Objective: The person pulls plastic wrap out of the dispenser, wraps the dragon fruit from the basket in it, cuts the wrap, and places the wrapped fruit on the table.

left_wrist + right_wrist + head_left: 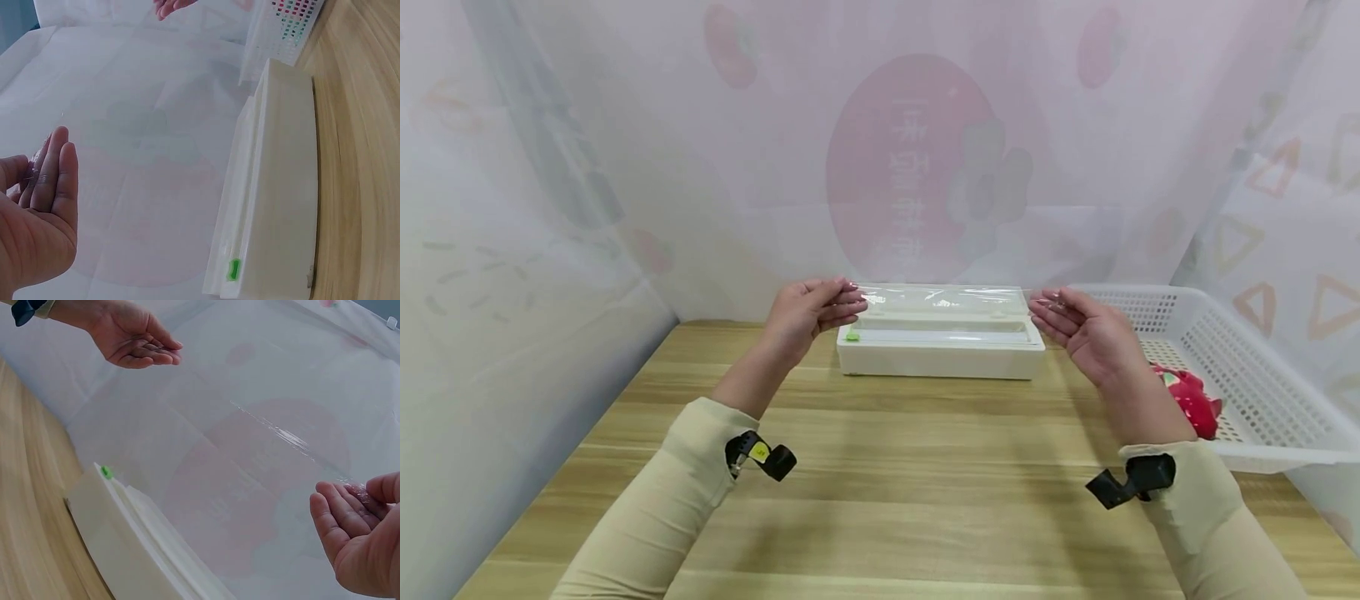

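Both hands, my left hand (pixel 808 312) and right hand (pixel 1078 329), pinch clear wrap (pixel 943 296) above the white box (pixel 940 350); only my head view shows the basket's (pixel 1262 392) red toy (pixel 1191 404).

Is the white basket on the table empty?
No, the head view shows a red fruit-like toy lying inside the white basket, at its near end.

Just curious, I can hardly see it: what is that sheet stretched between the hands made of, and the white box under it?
The sheet looks like thin clear plastic film: see-through, with a glossy glint along its edge. The box seems to be matte white hard plastic, smooth and opaque. Both hands pinch the film's ends.
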`<control>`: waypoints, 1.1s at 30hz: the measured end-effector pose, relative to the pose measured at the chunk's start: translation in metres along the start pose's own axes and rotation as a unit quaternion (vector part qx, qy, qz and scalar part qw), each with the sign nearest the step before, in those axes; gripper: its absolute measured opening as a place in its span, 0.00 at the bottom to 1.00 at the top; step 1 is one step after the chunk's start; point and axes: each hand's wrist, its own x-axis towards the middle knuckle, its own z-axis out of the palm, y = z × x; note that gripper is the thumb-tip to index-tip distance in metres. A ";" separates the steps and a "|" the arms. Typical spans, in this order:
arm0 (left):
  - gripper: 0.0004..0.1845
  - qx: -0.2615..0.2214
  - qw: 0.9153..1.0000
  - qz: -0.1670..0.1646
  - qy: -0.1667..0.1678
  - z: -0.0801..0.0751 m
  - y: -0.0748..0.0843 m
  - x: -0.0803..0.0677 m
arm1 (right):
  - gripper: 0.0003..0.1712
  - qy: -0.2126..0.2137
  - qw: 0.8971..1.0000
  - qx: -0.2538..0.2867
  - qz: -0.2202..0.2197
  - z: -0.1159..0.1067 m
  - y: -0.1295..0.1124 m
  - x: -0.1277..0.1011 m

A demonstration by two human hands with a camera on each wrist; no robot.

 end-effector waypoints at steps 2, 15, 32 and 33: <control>0.17 -0.003 1.000 0.007 -0.003 0.001 0.003 -0.002 | 0.15 0.002 1.000 -0.003 -0.006 0.002 -0.002 -0.001; 0.13 -0.009 0.999 0.033 -0.014 0.007 0.021 -0.011 | 0.16 -0.042 0.999 -0.003 -0.029 0.011 -0.017 -0.009; 0.10 -0.023 0.997 0.071 -0.031 0.016 0.037 -0.033 | 0.13 -0.047 0.997 0.008 -0.063 0.027 -0.034 -0.031; 0.10 -0.025 0.996 0.074 -0.032 0.017 0.038 -0.035 | 0.13 -0.049 0.997 0.006 -0.067 0.027 -0.035 -0.032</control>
